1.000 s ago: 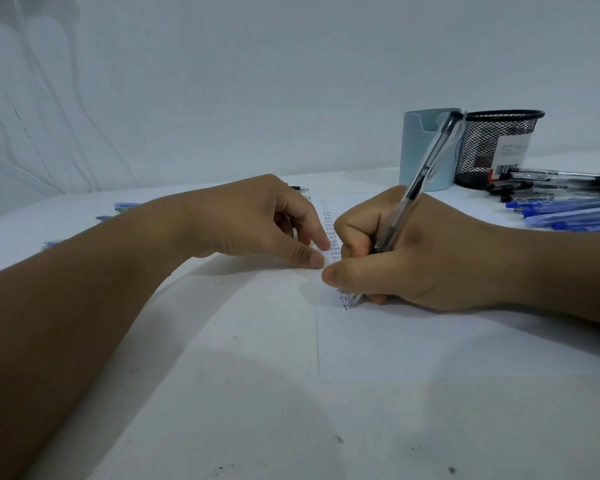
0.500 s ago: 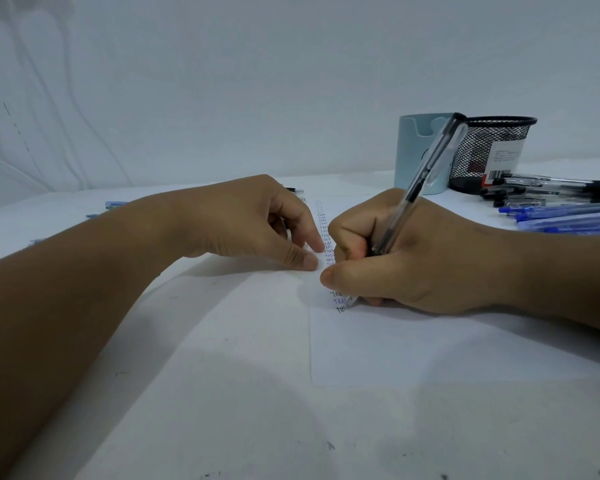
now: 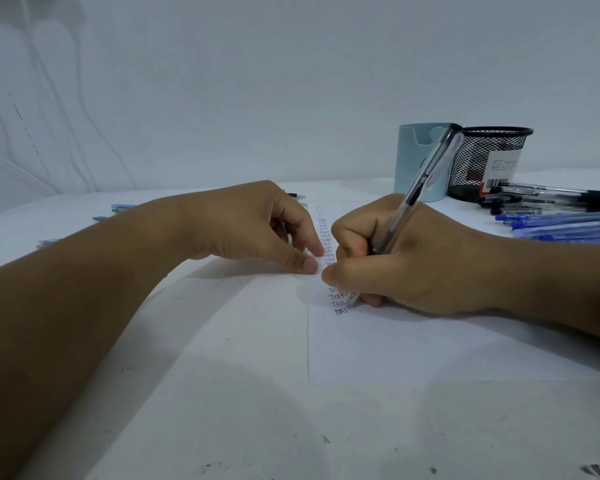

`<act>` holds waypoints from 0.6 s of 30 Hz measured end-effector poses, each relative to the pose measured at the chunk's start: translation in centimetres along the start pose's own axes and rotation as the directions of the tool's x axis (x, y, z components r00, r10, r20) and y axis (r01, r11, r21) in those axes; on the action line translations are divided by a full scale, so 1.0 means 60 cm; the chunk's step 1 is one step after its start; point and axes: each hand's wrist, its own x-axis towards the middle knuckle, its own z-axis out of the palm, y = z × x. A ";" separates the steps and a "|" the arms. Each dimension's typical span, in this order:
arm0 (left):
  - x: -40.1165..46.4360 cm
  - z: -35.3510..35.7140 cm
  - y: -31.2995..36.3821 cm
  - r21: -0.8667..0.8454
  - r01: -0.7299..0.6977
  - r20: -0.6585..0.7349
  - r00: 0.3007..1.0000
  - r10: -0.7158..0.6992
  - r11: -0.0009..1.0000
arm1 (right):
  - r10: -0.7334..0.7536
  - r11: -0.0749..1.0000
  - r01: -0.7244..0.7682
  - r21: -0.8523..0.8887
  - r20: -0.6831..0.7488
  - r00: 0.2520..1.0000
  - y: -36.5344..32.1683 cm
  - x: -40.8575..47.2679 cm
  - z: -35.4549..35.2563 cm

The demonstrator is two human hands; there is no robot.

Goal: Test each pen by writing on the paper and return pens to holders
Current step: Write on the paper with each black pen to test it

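- The right hand (image 3: 409, 258) is wrapped tight around a clear pen (image 3: 416, 199), and its tip touches the paper (image 3: 430, 348) at the last "Test" word.
- The left hand (image 3: 257, 226) presses curled fingertips on the paper's left edge, holding nothing.
- This looks like the writing step.
- Next, I think the pen goes into the blue holder (image 3: 413, 161) or mesh holder (image 3: 482, 161) behind the paper.

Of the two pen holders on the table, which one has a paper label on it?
The black mesh holder, the one on the right. It carries a white label with a barcode; the light blue holder beside it is solid and plain.
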 end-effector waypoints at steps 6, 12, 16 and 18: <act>-0.002 -0.001 0.000 -0.016 -0.004 0.006 1.000 0.004 1.000 | -0.034 0.995 0.032 -0.098 -0.020 0.999 0.004 0.003 0.000; -0.001 0.000 -0.002 0.010 0.002 -0.012 1.000 -0.002 1.000 | -0.056 0.975 0.096 0.203 -0.193 0.980 0.008 -0.002 0.005; 0.004 0.005 -0.007 0.011 0.025 -0.061 0.998 -0.025 1.000 | -0.158 0.978 0.203 0.050 -0.459 0.874 0.008 0.006 -0.016; 0.004 0.007 -0.006 -0.002 0.027 -0.063 0.998 -0.027 1.000 | -0.117 0.982 0.178 0.066 -0.527 0.842 0.015 0.008 -0.036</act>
